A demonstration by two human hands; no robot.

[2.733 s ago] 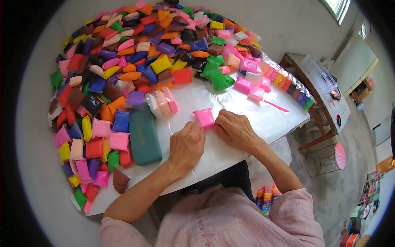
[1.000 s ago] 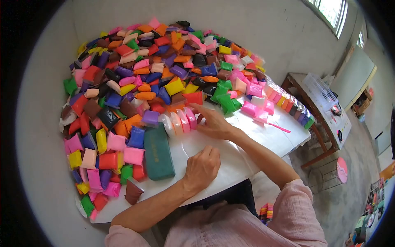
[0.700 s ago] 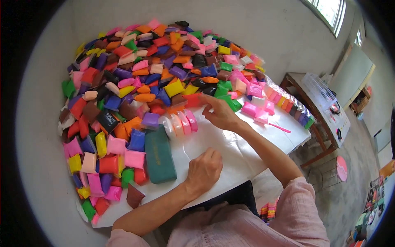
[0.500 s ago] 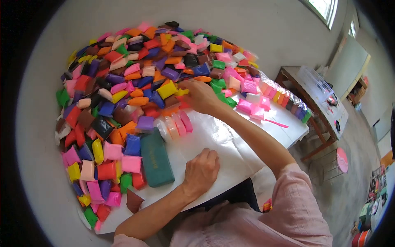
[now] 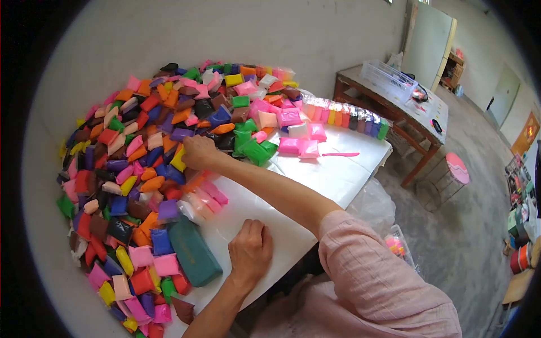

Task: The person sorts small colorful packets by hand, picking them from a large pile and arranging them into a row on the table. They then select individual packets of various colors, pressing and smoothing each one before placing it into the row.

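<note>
My right hand (image 5: pixel 200 153) reaches into a big heap of small, soft wrapped packets in many colours. Its fingers are closed at the right edge of a yellow packet (image 5: pixel 178 160); the fingertips are hidden. My left hand (image 5: pixel 250 251) rests as a loose fist on the white table covering (image 5: pixel 293 217), with nothing showing in it. Left of that fist lies a dark green oblong case (image 5: pixel 194 252). Above the case, pale and pink packets (image 5: pixel 209 197) stand in a short row. Green packets (image 5: pixel 256 151) lie to the right of my right hand.
A clear-wrapped row of coloured packets (image 5: pixel 344 116) runs along the far right of the table. Near it are several pink packets (image 5: pixel 290 145) and a pink plastic knife (image 5: pixel 341 154). Beyond stand a wooden table (image 5: pixel 360 84) with a clear basket (image 5: pixel 389 79) and a pink-topped stool (image 5: pixel 455 168).
The view has swung to the right. My right hand has shifted slightly left over the heap, closer against the yellow packet. My left fist stays on the table covering.
</note>
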